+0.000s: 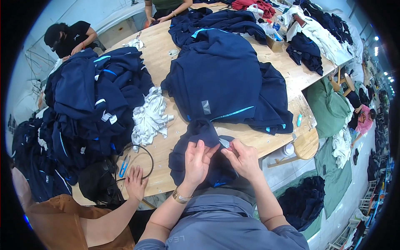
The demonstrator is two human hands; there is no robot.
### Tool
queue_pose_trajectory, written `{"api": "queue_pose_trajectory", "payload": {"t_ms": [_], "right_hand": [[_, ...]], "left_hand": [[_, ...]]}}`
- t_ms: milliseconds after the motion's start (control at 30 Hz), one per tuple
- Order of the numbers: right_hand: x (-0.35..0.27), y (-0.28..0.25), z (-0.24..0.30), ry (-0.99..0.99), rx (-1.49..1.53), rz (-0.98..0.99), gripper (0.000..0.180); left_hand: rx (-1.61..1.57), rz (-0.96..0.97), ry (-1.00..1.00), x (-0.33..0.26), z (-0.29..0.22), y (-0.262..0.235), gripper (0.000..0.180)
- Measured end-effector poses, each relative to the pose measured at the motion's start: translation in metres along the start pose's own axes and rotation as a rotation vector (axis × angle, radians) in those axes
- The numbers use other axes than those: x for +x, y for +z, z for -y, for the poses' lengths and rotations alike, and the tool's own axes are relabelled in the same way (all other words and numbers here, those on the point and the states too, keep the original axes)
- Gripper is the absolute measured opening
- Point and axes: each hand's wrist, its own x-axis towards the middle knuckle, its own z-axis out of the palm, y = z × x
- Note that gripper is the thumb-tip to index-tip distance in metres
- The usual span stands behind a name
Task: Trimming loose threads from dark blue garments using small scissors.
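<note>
A navy garment point(187, 148) hangs over the near table edge and across my lap. Over it, my left hand point(196, 162) is closed, its fingertips drawn together at the cloth; what exactly is pinched is hard to see. My right hand point(243, 160) grips small thread snips point(224, 143), their pale pointed blades turned toward the left fingertips. Red shows between my right thumb and fingers. Just beyond both hands lies a stack of navy garments point(216, 75) with light blue trim.
On the left rises a heap of navy garments point(100, 83), beside white cloth scraps point(151, 114). A co-worker's hand point(135, 183) rests near blue snips point(124, 166) and a black cap point(98, 181). A light blue tool point(299, 120) lies right, above a wooden stool point(306, 143). Other people work at the far side.
</note>
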Motion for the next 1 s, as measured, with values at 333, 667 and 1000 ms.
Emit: {"api": "queue_pose_trajectory", "payload": {"t_ms": [333,667,1000], "right_hand": [[-0.001,0.0,-0.001,-0.032,-0.067,-0.088,0.028],[-0.002,0.009,-0.004,-0.136,-0.175,-0.2,0.032],[-0.007,0.016,-0.01,0.073,0.115,-0.275,0.029]], "left_hand": [[0.021,-0.013,-0.007,0.0,-0.002,0.005,0.015],[-0.05,-0.087,-0.023,-0.001,0.002,0.011,0.018],[-0.044,-0.101,-0.061,-0.001,-0.001,0.018,0.019]]}}
